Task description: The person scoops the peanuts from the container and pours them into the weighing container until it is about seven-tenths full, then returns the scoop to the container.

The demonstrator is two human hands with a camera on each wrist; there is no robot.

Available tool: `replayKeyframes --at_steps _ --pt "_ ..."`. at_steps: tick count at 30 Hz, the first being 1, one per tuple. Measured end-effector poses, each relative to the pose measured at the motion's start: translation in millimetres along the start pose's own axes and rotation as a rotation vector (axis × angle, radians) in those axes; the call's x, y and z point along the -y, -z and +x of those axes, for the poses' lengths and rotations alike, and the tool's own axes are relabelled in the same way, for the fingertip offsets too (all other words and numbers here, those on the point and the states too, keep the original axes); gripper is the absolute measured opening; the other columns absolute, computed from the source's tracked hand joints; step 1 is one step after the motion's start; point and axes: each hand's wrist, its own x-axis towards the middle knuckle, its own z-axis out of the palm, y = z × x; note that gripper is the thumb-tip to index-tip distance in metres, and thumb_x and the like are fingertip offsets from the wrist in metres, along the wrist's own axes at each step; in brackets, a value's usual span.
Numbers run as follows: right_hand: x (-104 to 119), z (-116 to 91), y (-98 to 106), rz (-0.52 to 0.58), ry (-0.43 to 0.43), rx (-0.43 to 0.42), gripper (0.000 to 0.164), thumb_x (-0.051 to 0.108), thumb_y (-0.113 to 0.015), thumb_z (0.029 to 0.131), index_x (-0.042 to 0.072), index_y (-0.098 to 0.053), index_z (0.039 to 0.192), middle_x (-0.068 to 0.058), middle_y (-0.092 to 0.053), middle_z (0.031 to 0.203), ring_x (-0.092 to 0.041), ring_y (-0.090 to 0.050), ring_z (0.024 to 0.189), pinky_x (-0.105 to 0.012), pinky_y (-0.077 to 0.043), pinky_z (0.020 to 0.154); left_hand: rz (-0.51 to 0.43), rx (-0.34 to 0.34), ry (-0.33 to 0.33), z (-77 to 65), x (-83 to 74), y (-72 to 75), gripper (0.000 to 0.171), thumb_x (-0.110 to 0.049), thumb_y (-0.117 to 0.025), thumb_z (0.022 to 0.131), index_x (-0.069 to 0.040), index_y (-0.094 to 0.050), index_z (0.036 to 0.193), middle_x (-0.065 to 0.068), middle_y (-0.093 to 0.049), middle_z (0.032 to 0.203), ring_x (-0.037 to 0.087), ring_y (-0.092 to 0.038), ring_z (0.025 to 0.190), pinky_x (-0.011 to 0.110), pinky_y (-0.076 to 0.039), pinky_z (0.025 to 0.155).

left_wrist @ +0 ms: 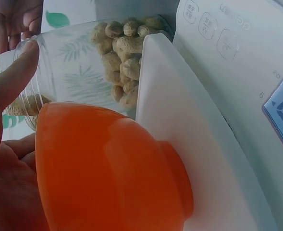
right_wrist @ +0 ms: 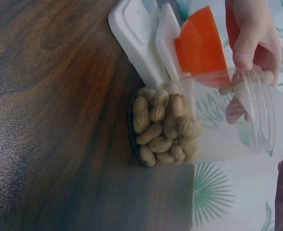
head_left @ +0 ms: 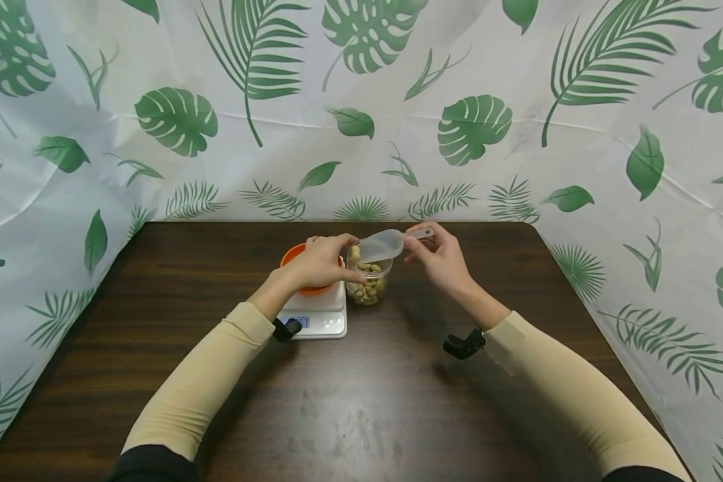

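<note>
A clear plastic jar stands on the table with peanuts in its lower part. My left hand reaches over the bowl and grips the jar near its rim, thumb on the near side. In my right hand I pinch the handle of a translucent scoop. Its head lies tilted at the jar's mouth, pointing left, with a peanut or two at its tip. Left of the jar, an orange bowl rests on a white kitchen scale; its inside is mostly hidden.
The scale's lit display faces me, its digits hard to read. Jar and scale stand side by side near the far edge of the dark wooden table. Behind the table hangs a white sheet with green leaf prints.
</note>
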Motion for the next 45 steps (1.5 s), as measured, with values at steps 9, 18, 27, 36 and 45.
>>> replayKeyframes --at_steps 9,18,27,36,45 --pt "-4.1 -0.2 2.3 0.097 -0.016 -0.016 0.026 0.002 -0.06 0.103 -0.017 -0.056 0.121 -0.012 -0.067 0.108 -0.021 -0.069 0.093 -0.035 -0.059 0.075 0.0 -0.002 0.002 0.5 0.3 -1.3 0.079 -0.046 -0.083 0.086 -0.006 -0.051 0.146 0.006 -0.066 0.127 0.031 -0.058 0.122 0.055 -0.023 0.107" --pt "2.1 -0.2 -4.8 -0.083 -0.002 0.036 0.021 0.002 -0.062 0.102 -0.01 -0.062 0.12 -0.025 -0.066 0.108 -0.03 -0.069 0.081 -0.029 -0.058 0.071 0.003 -0.005 -0.005 0.4 0.4 0.6 0.08 -0.048 -0.083 0.085 -0.006 -0.051 0.146 0.006 -0.066 0.127 0.03 -0.059 0.121 0.055 -0.024 0.107" --pt "40.0 -8.0 -19.8 -0.246 0.013 0.056 0.017 0.0 -0.066 0.1 -0.01 -0.066 0.114 -0.026 -0.069 0.1 -0.015 -0.065 0.072 -0.03 -0.056 0.067 0.0 0.006 -0.001 0.2 1.1 -0.1 0.08 -0.049 -0.082 0.086 -0.007 -0.051 0.146 0.006 -0.065 0.127 0.03 -0.058 0.122 0.055 -0.023 0.109" --pt "-3.1 -1.1 -3.1 -0.006 -0.01 0.012 0.021 0.0 -0.062 0.102 -0.012 -0.064 0.119 -0.022 -0.069 0.102 -0.023 -0.068 0.082 -0.03 -0.058 0.074 0.004 0.001 -0.007 0.1 0.1 -0.1 0.08 -0.048 -0.082 0.086 -0.006 -0.051 0.146 0.006 -0.066 0.127 0.029 -0.059 0.121 0.054 -0.024 0.107" --pt "-9.9 -2.2 3.4 0.133 -0.092 -0.034 0.026 0.009 -0.064 0.103 -0.01 -0.062 0.121 -0.003 -0.072 0.1 -0.02 -0.07 0.092 -0.036 -0.059 0.079 0.012 0.008 0.003 0.2 -0.3 1.3 0.083 -0.049 -0.082 0.086 -0.005 -0.049 0.148 0.007 -0.065 0.129 0.031 -0.057 0.124 0.055 -0.024 0.108"
